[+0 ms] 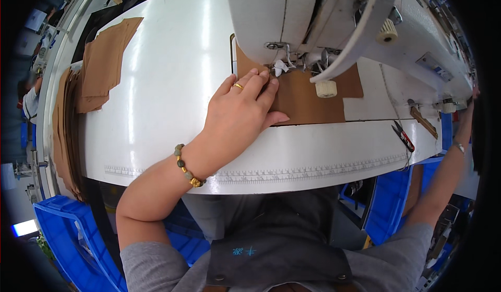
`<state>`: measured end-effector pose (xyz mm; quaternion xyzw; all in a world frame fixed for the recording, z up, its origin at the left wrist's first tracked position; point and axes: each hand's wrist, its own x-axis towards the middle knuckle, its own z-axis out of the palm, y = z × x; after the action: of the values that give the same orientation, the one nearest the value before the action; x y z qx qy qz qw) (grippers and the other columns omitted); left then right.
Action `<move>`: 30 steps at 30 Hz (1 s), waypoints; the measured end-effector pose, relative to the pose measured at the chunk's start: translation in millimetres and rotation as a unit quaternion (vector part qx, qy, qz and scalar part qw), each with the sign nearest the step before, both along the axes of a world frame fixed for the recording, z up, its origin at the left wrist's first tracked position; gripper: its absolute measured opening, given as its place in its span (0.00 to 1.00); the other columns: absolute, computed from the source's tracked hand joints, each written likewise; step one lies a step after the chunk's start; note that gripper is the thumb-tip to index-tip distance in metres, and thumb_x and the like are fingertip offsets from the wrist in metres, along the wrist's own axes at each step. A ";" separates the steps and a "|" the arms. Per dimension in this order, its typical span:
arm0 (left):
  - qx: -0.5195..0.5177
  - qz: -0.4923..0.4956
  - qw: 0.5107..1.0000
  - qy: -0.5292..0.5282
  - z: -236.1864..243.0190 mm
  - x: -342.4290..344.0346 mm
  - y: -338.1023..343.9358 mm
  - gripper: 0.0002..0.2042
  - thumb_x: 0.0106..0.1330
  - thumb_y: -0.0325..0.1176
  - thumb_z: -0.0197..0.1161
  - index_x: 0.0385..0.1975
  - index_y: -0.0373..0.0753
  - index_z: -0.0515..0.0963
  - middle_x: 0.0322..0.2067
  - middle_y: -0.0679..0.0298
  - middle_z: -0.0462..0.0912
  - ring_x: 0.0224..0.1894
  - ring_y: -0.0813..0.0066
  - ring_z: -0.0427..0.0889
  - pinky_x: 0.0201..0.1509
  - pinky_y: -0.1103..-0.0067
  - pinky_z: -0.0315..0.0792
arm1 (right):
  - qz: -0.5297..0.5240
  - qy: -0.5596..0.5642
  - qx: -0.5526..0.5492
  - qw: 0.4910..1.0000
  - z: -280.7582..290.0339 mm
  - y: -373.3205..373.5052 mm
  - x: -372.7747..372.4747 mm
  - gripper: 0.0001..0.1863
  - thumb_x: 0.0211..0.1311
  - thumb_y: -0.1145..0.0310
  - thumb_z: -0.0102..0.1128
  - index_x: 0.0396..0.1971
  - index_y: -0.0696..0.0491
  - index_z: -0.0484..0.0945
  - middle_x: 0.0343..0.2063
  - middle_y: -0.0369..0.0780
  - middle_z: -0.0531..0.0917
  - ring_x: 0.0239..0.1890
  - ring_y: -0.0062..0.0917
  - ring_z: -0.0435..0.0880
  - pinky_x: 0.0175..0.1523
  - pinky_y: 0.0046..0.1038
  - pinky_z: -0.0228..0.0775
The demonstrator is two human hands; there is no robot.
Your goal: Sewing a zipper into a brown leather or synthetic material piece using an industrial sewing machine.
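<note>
While the left hand (240, 101) lies on brown cloth (308, 104) under the machine (261, 10), fingers narrowly parted, I judge from afar that a sudden feed could drag them into its stitching parts (299, 61); the right hand (475, 93), at its far right, has fingers I cannot read.

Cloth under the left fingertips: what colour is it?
Plain brown; the cloth shows best in the head view, the only one.

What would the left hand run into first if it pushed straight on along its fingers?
Left hand: likely the metal parts by the small white piece, under the sewing machine head. Depth is unclear, so it might pass beneath them along the brown sheet.
</note>
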<state>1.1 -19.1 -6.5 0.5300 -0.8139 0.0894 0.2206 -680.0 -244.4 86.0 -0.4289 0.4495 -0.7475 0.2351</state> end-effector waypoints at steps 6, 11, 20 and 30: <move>0.019 0.001 1.000 0.010 -2.4 0.1 0.3 0.30 0.60 0.53 0.72 0.57 0.38 0.84 0.49 0.61 0.83 0.49 0.62 0.84 0.63 0.66 0.76 | -0.030 0.022 0.043 0.998 -66.7 12.3 0.1 0.28 0.84 0.56 0.46 0.71 0.61 0.69 0.70 0.45 0.73 0.70 0.36 0.75 0.73 0.36 0.67; 0.011 0.011 1.000 -0.009 -4.5 0.7 2.0 0.30 0.61 0.54 0.72 0.58 0.38 0.83 0.53 0.60 0.83 0.56 0.60 0.84 0.65 0.64 0.75 | -0.337 0.431 -0.081 0.833 -30.5 83.5 84.4 0.19 0.84 0.65 0.47 0.56 0.63 0.82 0.56 0.49 0.85 0.58 0.33 0.85 0.64 0.34 0.76; -0.035 -0.056 0.998 0.005 -3.1 3.6 11.5 0.26 0.60 0.50 0.74 0.52 0.38 0.84 0.52 0.61 0.85 0.56 0.61 0.84 0.59 0.67 0.78 | 0.206 0.743 -0.156 0.617 -78.6 119.5 359.4 0.17 0.57 0.76 0.68 0.48 0.55 0.84 0.50 0.41 0.87 0.54 0.39 0.85 0.58 0.40 0.80; -0.082 -0.270 0.959 0.033 -3.6 -22.6 36.9 0.16 0.62 0.46 0.75 0.40 0.41 0.86 0.39 0.65 0.87 0.39 0.69 0.86 0.39 0.77 0.80 | 0.360 0.674 -0.158 0.625 0.7 177.3 413.0 0.09 0.56 0.67 0.71 0.31 0.51 0.77 0.30 0.38 0.80 0.30 0.33 0.83 0.31 0.36 0.72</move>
<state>-21.5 17.9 -10.1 0.2730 -0.9091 0.0752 0.3055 -267.0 -67.0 86.7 -0.9711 0.1666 -0.1645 0.0452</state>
